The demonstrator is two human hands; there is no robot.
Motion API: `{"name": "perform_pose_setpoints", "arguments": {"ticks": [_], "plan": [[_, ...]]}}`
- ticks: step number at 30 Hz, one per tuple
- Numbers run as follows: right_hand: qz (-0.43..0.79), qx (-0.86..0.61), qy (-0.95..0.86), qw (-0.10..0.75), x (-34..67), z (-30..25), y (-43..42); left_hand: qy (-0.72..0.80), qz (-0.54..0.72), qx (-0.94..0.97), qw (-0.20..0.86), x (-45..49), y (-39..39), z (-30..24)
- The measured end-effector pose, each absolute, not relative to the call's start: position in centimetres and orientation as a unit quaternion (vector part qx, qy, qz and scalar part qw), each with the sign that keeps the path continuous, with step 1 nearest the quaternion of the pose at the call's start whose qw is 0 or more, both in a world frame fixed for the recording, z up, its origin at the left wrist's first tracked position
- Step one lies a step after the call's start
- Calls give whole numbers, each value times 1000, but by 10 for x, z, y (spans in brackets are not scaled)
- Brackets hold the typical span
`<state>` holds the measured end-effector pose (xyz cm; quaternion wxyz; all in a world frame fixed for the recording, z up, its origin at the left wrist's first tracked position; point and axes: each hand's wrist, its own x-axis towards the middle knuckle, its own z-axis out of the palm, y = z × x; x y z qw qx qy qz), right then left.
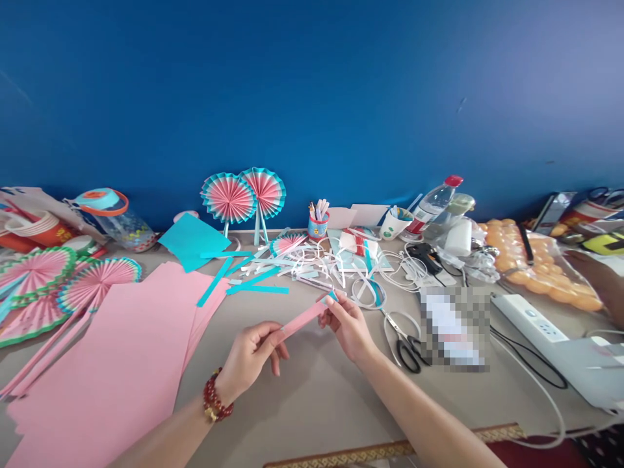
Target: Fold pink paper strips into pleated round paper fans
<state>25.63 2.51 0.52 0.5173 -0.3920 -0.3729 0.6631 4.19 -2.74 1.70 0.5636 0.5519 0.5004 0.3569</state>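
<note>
Between my hands a narrow folded pink paper strip [305, 317] with a bit of blue at its right end is held above the table. My left hand [256, 354], with a red bead bracelet [214, 396] at the wrist, pinches the strip's left end. My right hand [348, 323] grips the right end with thumb and fingers. Left of my left hand lie large pink paper sheets [131, 351]. Blue paper strips [258, 290] and white paper scraps [312, 260] are strewn just beyond my hands. Scissors with black handles [409, 351] rest to the right of my right hand.
Pleated pink-and-blue paper fans [229, 198] lean against the blue wall; more fans [100, 283] lie left. A plastic bottle [433, 205], a glue gun [424, 257], a pixelated object [455, 331] and a power strip [531, 318] are on the right. Another person's arm [599, 279] shows at the right edge.
</note>
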Motion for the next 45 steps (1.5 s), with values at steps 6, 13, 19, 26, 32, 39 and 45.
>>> {"name": "perform_pose_setpoints", "arguments": {"ticks": [6,13,19,26,32,39,45], "plan": [[659,-391,-381,517,255,9,29,498,358,546,571,42,-28,14],[675,-372,-395,501,257,7,33,501,352,568,551,39,-24,6],[620,-400,-436,516,260,4,37,511,351,606,498,40,-24,6],[586,-408,-478,511,262,0,40,514,358,585,516,42,-18,-4],[530,-419,-571,467,272,8,45,496,344,583,543,35,-14,2],[388,-385,-746,381,264,39,19,470,290,722,417,26,-15,41],[366,-400,-754,370,242,51,-9,459,264,707,468,54,-25,73]]}}
